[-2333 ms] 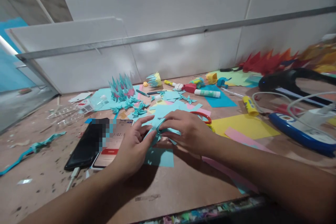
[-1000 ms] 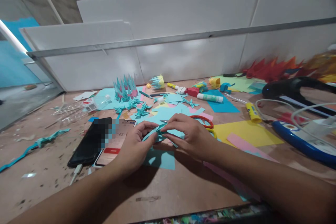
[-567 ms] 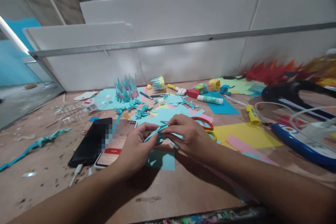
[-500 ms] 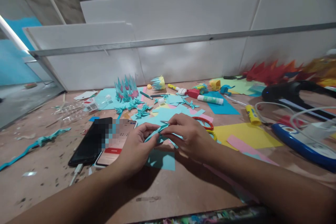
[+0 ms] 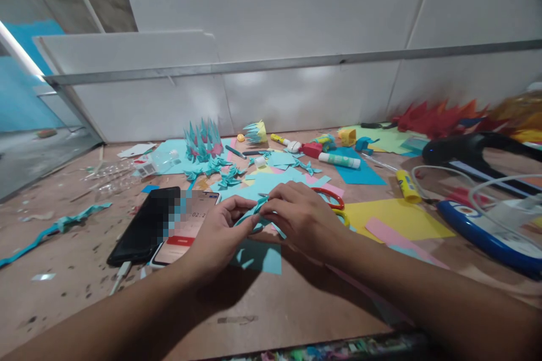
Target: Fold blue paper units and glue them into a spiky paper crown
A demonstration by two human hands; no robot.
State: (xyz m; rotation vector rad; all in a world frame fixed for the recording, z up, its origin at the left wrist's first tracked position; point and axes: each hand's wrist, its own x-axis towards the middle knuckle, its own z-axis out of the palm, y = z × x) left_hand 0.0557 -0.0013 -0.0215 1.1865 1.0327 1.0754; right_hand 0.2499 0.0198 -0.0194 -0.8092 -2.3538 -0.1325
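Between my hands is a small folded piece of light-blue paper [image 5: 246,216], raised a little above the table. My left hand [image 5: 224,225] pinches it from the left, thumb on top. Fingers of my right hand [image 5: 298,214] are closed on its right end and hide part of it. Just behind the right hand lie scissors [image 5: 332,198] with red and yellow handles, partly covered by it. A flat light-blue sheet [image 5: 262,258] rests on the table below the hands. Several folded light-blue paper pieces [image 5: 229,176] lie beyond them.
Left of my hands are a black phone [image 5: 146,225] with a cable and a lit phone [image 5: 186,234]. Spiky paper models [image 5: 203,144] stand behind. A glue stick [image 5: 339,160], yellow paper [image 5: 393,219] and a blue-and-white power strip [image 5: 486,237] are to the right.
My right-hand fingers have drawn in closer over the folded light-blue paper, covering more of it. My left hand keeps its pinch. The view has shifted very slightly.
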